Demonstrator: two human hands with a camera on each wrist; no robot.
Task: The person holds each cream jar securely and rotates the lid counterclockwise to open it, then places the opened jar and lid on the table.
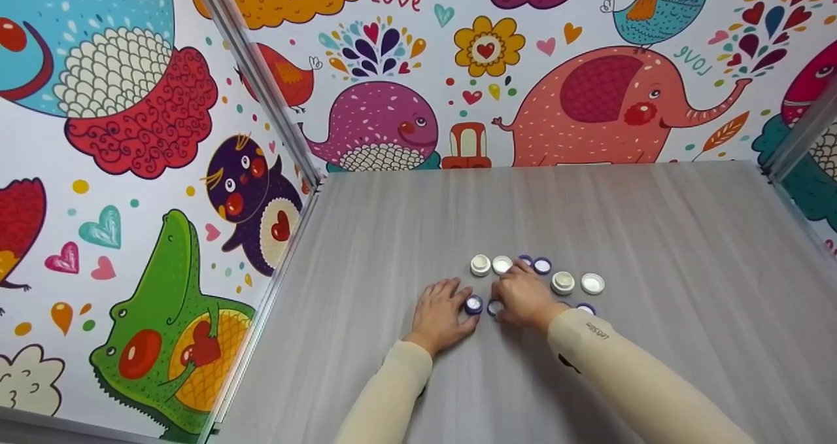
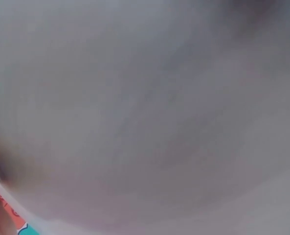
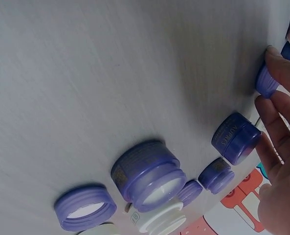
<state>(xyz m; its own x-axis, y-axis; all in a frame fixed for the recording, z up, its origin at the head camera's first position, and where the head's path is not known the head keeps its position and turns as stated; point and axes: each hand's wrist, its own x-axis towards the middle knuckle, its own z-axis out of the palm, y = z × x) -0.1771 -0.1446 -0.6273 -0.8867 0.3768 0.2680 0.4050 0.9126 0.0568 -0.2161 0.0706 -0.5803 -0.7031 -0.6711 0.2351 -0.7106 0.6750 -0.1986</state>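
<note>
In the head view, my left hand [image 1: 437,316] has its thumb and index finger on either side of a small purple jar [image 1: 473,305], holding it on the table. Beside it, my right hand [image 1: 528,295] pinches a purple jar lid [image 1: 495,308], stood on its edge between thumb and finger in the right wrist view. A capped dark purple jar [image 3: 235,139] lettered AUPRES lies by the right hand's other fingers. The left wrist view is mostly blurred table, with a bit of fingers at its left edge.
Past the hands are a white jar [image 1: 480,265], a white lid [image 1: 502,265], another white jar [image 1: 562,282] and its neighbouring white lid [image 1: 592,284]. A large open purple jar [image 3: 147,171] and a purple lid [image 3: 85,208] sit near the right forearm. Patterned walls border the table [image 1: 366,235].
</note>
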